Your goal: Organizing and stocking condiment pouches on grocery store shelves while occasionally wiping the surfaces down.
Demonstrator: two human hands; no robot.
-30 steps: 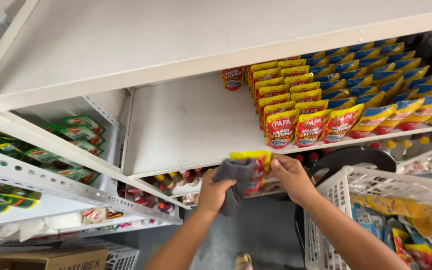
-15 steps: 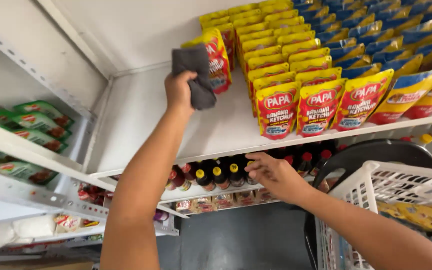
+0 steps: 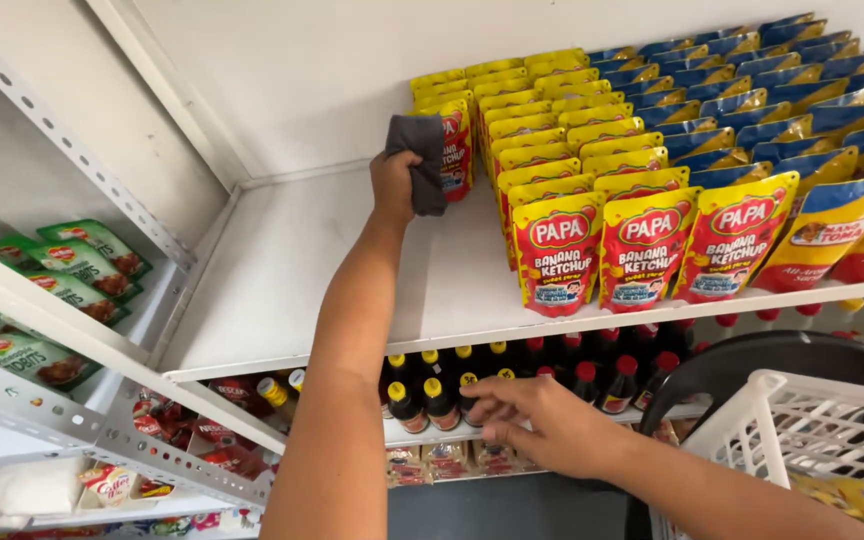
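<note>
On the far left, green sachets (image 3: pixel 72 265) lie on a side rack, well clear of the work. The left hand (image 3: pixel 397 185) is raised to the white shelf (image 3: pixel 302 270), closed around a dark grey cloth (image 3: pixel 422 160) and a red-and-yellow sauce pouch (image 3: pixel 455 150). It holds the pouch upright at the left end of the back row, at about 11 o'clock from the front pouches (image 3: pixel 642 245).

The cloth lies between palm and pouch, so the grip looks soft. The pouch could slide or tip against its neighbours, and a nudge might topple the tightly packed yellow rows like dominoes.

The right hand (image 3: pixel 532 420) hangs lower, at about 5 o'clock from the left, fingers loosely spread and holding nothing, just in front of the dark bottles (image 3: pixel 432 395). A careless sweep could knock one off its shelf. The white basket (image 3: pixel 802 440) stands at the far right.
</note>
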